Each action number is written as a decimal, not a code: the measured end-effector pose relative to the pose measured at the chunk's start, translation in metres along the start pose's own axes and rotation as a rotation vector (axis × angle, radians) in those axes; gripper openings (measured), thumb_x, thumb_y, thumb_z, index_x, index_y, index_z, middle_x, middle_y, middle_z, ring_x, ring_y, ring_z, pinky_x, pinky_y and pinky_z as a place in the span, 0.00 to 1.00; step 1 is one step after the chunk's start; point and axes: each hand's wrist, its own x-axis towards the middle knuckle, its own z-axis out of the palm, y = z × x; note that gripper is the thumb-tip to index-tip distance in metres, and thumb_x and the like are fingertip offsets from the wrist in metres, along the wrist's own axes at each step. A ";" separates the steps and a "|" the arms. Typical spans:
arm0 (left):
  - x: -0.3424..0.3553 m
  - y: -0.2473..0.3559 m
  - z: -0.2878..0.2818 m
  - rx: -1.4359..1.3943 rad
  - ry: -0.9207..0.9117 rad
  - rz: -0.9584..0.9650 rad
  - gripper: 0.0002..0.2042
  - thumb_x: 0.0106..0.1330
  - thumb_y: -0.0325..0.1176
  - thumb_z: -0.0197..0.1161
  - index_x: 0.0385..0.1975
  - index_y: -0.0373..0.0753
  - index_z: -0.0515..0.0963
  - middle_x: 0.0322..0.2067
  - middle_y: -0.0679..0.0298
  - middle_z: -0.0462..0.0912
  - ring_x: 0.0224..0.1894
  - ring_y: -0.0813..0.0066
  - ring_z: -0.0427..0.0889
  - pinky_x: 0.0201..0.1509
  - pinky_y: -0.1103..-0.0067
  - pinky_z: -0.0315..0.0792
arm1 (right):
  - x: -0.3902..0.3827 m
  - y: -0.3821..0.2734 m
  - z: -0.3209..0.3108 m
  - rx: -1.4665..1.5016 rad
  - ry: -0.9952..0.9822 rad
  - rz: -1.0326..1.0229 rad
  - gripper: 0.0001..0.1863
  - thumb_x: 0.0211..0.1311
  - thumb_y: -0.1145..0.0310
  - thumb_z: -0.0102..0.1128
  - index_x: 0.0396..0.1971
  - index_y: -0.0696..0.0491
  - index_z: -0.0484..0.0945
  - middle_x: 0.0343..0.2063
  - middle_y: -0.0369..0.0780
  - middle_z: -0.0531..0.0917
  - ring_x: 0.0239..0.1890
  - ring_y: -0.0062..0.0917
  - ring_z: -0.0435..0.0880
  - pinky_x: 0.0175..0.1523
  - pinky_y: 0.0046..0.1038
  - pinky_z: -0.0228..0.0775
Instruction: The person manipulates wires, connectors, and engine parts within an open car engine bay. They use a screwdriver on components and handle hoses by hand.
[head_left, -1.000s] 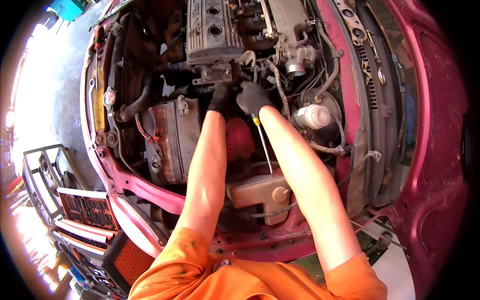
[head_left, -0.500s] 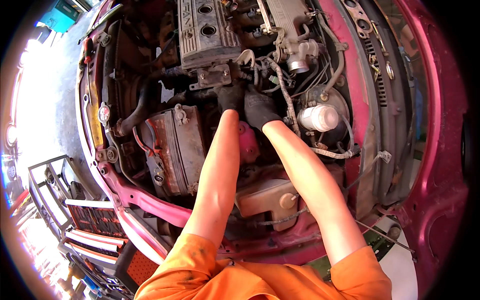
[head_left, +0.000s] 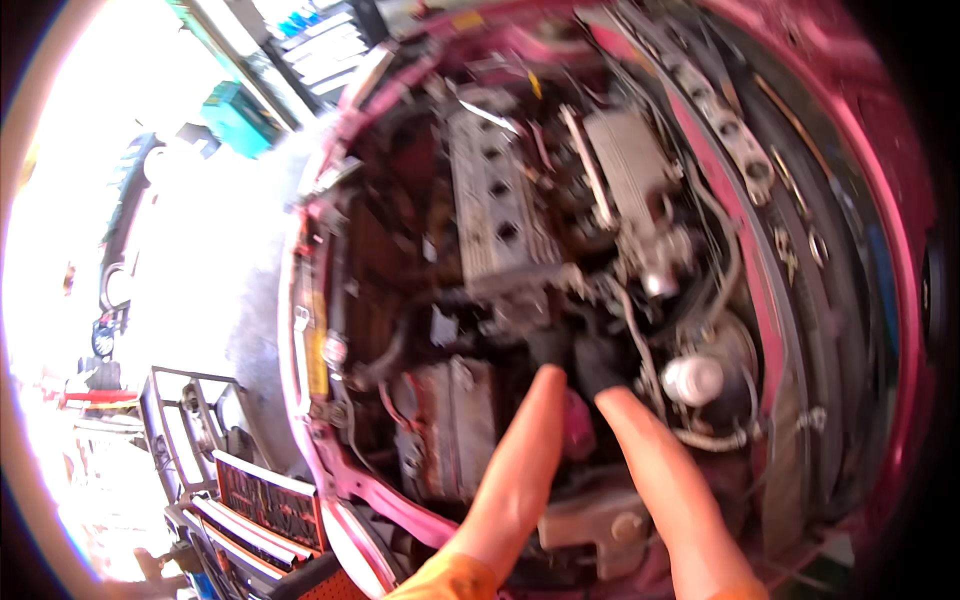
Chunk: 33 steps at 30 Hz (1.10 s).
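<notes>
Both my hands, in dark gloves, reach deep into a car's engine bay, close together at the near end of the engine. My left hand (head_left: 549, 348) is just below a metal bracket (head_left: 522, 308) under the ribbed valve cover (head_left: 510, 262). Beside it, my right hand (head_left: 598, 365) is next to a wrapped hose (head_left: 640, 335). Motion blur and the dark engine parts hide the fingers of both hands, so whatever they touch or hold does not show. Between my forearms sits a pink-red part (head_left: 577, 425).
A worn battery (head_left: 450, 430) stands left of my left forearm. On the right is a white-capped reservoir (head_left: 693, 381); a plastic tank (head_left: 590, 525) lies below. A shiny metal tool (head_left: 490, 117) rests on the engine's far end. A tool cart (head_left: 260, 510) stands outside, lower left.
The view has swung, so the engine bay and my arms appear lower and further right, with more of the far end visible. My hands stay at the same place on the engine.
</notes>
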 end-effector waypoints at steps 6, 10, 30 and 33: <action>-0.008 -0.008 0.014 -0.024 0.021 -0.335 0.31 0.65 0.60 0.45 0.50 0.37 0.79 0.50 0.41 0.78 0.55 0.44 0.76 0.58 0.59 0.69 | -0.003 0.022 0.018 -0.287 0.069 -0.183 0.23 0.61 0.58 0.52 0.58 0.32 0.68 0.40 0.50 0.82 0.37 0.52 0.82 0.40 0.50 0.71; -0.011 0.008 0.001 -0.015 -0.162 -0.493 0.32 0.62 0.62 0.48 0.49 0.39 0.80 0.52 0.43 0.78 0.57 0.47 0.76 0.60 0.61 0.69 | -0.007 0.017 -0.004 -0.273 -0.247 -0.059 0.23 0.64 0.59 0.49 0.59 0.34 0.66 0.43 0.51 0.81 0.42 0.51 0.81 0.40 0.52 0.70; -0.010 -0.009 0.019 -0.107 0.334 -0.196 0.30 0.63 0.60 0.49 0.48 0.39 0.79 0.46 0.41 0.79 0.56 0.44 0.74 0.60 0.62 0.67 | 0.002 0.042 0.023 -0.392 -0.192 -0.300 0.15 0.54 0.71 0.50 0.41 0.49 0.82 0.47 0.46 0.81 0.37 0.43 0.82 0.44 0.43 0.73; -0.013 -0.018 0.016 -0.125 0.202 -0.263 0.31 0.62 0.60 0.49 0.48 0.37 0.79 0.48 0.38 0.78 0.56 0.42 0.73 0.59 0.61 0.66 | 0.000 0.033 0.019 -0.432 -0.254 -0.297 0.13 0.54 0.71 0.50 0.36 0.52 0.83 0.54 0.43 0.78 0.40 0.42 0.83 0.46 0.41 0.74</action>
